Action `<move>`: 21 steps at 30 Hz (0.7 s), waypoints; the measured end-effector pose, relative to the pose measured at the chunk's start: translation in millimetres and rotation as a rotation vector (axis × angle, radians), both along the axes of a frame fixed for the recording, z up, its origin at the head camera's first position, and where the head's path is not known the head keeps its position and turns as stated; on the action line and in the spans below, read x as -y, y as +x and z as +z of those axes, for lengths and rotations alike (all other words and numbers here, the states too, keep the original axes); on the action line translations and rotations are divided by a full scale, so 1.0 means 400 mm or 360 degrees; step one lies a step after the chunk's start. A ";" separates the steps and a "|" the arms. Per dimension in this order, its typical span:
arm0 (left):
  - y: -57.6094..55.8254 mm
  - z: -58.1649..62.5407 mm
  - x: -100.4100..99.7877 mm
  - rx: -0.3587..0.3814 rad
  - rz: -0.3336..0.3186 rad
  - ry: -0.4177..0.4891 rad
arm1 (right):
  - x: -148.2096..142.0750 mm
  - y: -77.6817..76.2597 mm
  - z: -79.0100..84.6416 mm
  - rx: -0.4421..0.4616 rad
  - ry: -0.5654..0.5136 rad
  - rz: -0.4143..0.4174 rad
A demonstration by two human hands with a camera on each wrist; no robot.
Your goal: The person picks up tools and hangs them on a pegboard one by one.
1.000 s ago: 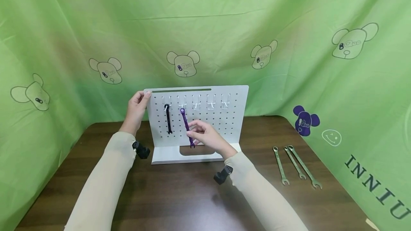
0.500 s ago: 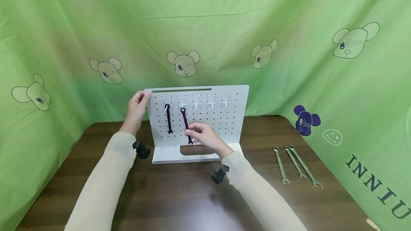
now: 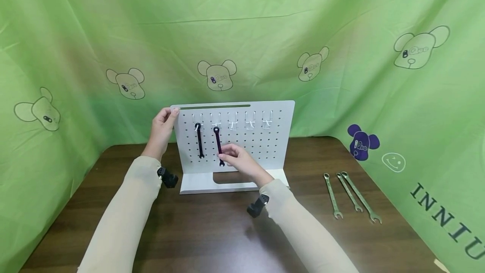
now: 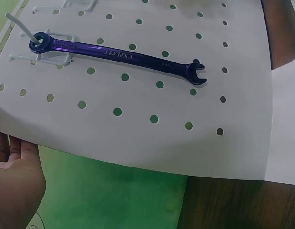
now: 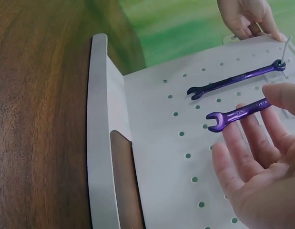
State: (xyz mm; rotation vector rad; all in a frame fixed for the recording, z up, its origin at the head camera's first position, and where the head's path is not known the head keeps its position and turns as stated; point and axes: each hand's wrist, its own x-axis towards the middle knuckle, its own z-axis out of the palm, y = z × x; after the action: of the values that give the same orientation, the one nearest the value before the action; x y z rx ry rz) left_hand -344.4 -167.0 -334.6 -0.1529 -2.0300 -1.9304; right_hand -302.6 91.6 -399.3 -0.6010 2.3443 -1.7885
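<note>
A white pegboard stand [image 3: 197, 182] faces me on the table. My left hand [image 3: 160, 132] grips its upper left corner, thumb in front. Between thumb and fingers, my right hand [image 3: 242, 160] pinches a purple combination wrench [image 3: 217, 138], held nearly upright with its ring end at the second hook. Its open end [image 5: 216, 122] points down; the thumb and frame edge hide the ring end in the right wrist view. Another dark purple combination wrench [image 4: 118, 55] hangs by its ring on the leftmost hook [image 4: 23, 28].
Three more hooks, the rightmost hook [image 3: 267, 123] among them, hold nothing. On the table [image 3: 212, 231] at the right lie three silver wrenches: a left one [image 3: 332, 196], a middle one [image 3: 349, 193] and a longer one [image 3: 361, 197]. A green curtain [image 3: 265, 54] hangs behind.
The held wrench has swung more upright and its open end has come up and left, the right hand shifting slightly left with it. The left hand keeps its grip on the corner.
</note>
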 end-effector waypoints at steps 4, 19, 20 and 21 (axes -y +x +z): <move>0.002 0.001 0.000 0.0005 -0.0007 0.0008 | -0.007 0.001 -0.003 0.0045 -0.0050 0.0001; -0.002 0.000 0.000 0.0001 -0.0014 0.0015 | -0.032 0.011 -0.002 0.0066 -0.0042 0.0006; -0.003 -0.001 -0.001 -0.0003 -0.0013 0.0018 | -0.033 0.012 -0.002 0.0058 -0.0040 0.0005; -0.005 -0.002 0.000 -0.0005 -0.0014 0.0021 | -0.035 0.012 -0.002 0.0051 -0.0039 0.0006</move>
State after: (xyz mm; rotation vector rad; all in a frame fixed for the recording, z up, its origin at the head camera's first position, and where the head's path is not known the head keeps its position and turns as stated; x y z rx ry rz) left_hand -346.2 -166.9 -335.5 -0.1614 -2.0176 -1.9471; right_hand -297.7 105.8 -400.2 -0.5751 2.3022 -1.8137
